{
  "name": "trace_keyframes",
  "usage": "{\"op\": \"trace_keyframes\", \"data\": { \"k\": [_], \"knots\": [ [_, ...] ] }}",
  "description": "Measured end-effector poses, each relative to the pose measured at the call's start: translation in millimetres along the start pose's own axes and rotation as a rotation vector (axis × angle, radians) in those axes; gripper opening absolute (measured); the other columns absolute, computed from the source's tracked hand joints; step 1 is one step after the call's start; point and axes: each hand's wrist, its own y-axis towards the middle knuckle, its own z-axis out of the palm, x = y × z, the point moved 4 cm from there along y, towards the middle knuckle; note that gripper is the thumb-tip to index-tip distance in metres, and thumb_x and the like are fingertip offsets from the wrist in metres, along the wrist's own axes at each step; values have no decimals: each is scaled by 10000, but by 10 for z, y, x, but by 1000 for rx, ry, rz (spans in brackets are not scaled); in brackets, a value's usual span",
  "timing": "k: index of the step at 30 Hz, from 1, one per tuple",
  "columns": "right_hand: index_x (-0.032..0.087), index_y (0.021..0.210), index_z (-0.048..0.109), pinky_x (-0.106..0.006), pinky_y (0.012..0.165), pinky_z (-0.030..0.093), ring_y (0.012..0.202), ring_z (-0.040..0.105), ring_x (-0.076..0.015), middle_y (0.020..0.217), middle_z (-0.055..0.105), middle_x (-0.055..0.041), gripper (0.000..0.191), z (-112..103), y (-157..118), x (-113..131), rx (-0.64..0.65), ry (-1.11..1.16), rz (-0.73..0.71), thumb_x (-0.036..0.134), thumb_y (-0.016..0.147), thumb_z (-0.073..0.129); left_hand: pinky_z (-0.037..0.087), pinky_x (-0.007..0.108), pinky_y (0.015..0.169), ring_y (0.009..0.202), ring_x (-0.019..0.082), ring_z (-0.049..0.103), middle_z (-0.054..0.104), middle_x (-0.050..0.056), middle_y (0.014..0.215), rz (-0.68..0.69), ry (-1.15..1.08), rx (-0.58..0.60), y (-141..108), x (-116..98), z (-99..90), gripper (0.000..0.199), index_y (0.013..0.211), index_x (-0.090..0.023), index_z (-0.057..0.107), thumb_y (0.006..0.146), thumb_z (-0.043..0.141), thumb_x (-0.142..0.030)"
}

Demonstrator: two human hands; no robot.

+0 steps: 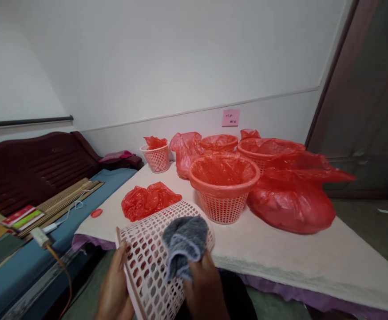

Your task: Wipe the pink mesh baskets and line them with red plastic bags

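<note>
A pale pink plastic basket (pixel 147 258) with a lattice wall lies tilted on its side at the table's front edge. My left hand (pixel 116 282) grips its rim at the left, fingers curled over the edge. Bunched in my right hand (pixel 205 284) is a grey-blue cloth (pixel 185 242) with a pale border, pressed against the basket's outer wall. Just beyond the basket a crumpled red plastic bag (pixel 150 200) rests on the table. Behind the cloth stands an upright pink basket (pixel 222 209) lined with a red bag.
The table (pixel 280 253) has a whitish cover. A filled red bag (pixel 294 204) sits at right. Behind are more lined baskets (pixel 219 141), a small basket (pixel 157 160) and a standing red bag (pixel 185 155). A red disc (pixel 96 213) lies left. A blue-covered bench (pixel 57 231) adjoins.
</note>
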Motion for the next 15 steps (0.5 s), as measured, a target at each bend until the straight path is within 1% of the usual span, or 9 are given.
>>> {"op": "trace_keyframes", "data": {
  "k": [1,4,6,7,8,9,12,13,15],
  "knots": [
    [173,985,686,-460,834,556,958,637,-285,990,657,-139,347,-56,53,-174,-53,-55,27,96,702,501,518,491,926,1026,295,675,724,127,1100,-18,-14,7,-23,7,39,391,1267,-177,584,896,502,-271],
    [133,1118,635,-522,911,515,1080,604,-318,1086,652,-167,415,-164,141,-598,-137,-103,127,128,744,457,542,461,891,960,278,702,730,146,1065,-35,-13,27,-46,-14,105,375,1239,-140,596,894,517,-262],
    [130,1173,605,-526,927,507,1105,602,-322,1108,660,-161,456,-189,124,-723,-140,-74,248,143,741,459,545,455,885,963,281,700,729,148,1065,-46,-28,65,-26,-24,122,373,1230,-141,602,888,525,-270],
    [135,1188,596,-515,924,513,1099,610,-318,1115,668,-151,474,-187,92,-715,-133,-49,300,146,732,469,547,458,879,957,284,702,732,147,1054,-56,-43,71,-11,-23,122,374,1225,-143,605,885,528,-278],
    [143,1205,588,-496,920,522,1091,620,-312,1128,674,-140,495,-176,49,-653,-124,-16,319,151,720,484,548,461,876,954,288,702,734,148,1045,-72,-62,77,4,-17,123,378,1223,-142,605,882,532,-289],
    [154,1222,582,-473,919,528,1085,629,-303,1149,677,-127,521,-156,-2,-543,-112,23,304,152,708,501,547,465,876,953,292,703,736,152,1036,-93,-80,81,17,-8,128,387,1220,-136,606,880,533,-306],
    [199,1257,581,-392,918,540,1075,648,-279,1182,681,-84,577,-67,-190,-59,-68,161,136,142,684,548,543,473,879,941,302,705,740,173,1003,-136,-109,94,31,-5,175,421,1207,-88,607,884,518,-343],
    [226,1272,575,-356,906,548,1069,654,-266,1177,686,-67,580,-32,-256,90,-50,202,111,143,698,566,539,472,885,943,303,704,740,175,1000,-137,-113,103,27,-18,203,428,1214,-76,601,890,503,-340],
    [288,1332,522,-271,834,573,994,689,-221,1114,715,-25,607,31,-369,312,-19,250,116,140,746,585,533,455,900,945,292,705,745,161,992,-126,-117,99,18,-59,260,433,1245,-74,581,903,471,-316]
  ]
}}
